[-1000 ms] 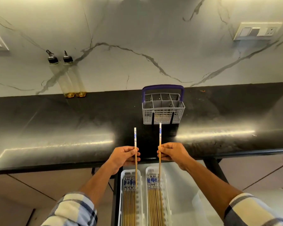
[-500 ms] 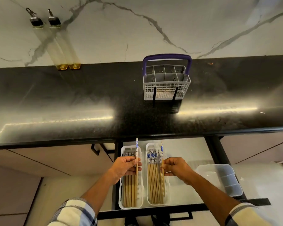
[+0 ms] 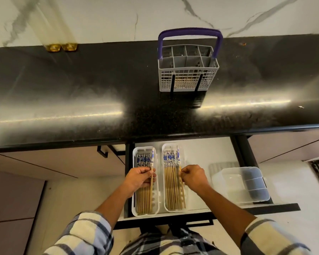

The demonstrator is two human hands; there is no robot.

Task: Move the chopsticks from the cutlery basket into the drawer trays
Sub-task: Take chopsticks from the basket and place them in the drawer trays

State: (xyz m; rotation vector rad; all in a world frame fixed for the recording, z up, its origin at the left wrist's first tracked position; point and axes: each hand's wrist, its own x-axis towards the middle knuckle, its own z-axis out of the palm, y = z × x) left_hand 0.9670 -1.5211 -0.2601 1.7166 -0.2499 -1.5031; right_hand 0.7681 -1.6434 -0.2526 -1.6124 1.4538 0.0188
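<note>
Chopsticks being lowered, one per hand, over the two white drawer trays. Left hand [image 3: 139, 178] pinching one chopstick [image 3: 152, 168] near mid-length between thumb and curled fingers [image 3: 149, 173], patterned end pointing toward the surface [image 3: 81, 92], stick lying over the right side of the left tray [image 3: 134, 208]. Right hand [image 3: 193, 176] pinching a second chopstick [image 3: 178, 159] likewise, over the right edge of the right tray [image 3: 165, 207]. Both trays already carrying rows of matching sticks, blue-patterned ends all facing away from the person. Cutlery basket [image 3: 188, 78] standing upright on the surface, well apart from the hands; contents hard to make out through the mesh.

Handling judgement: sticks appearing thin, stiff and light, probably smooth and prone to rolling or slipping. Mid-length pinch looking adequate; keeping each level and parallel to the rows advisable when releasing. Clear divided container [image 3: 245, 184] sitting to the right in the drawer [image 3: 219, 150].
</note>
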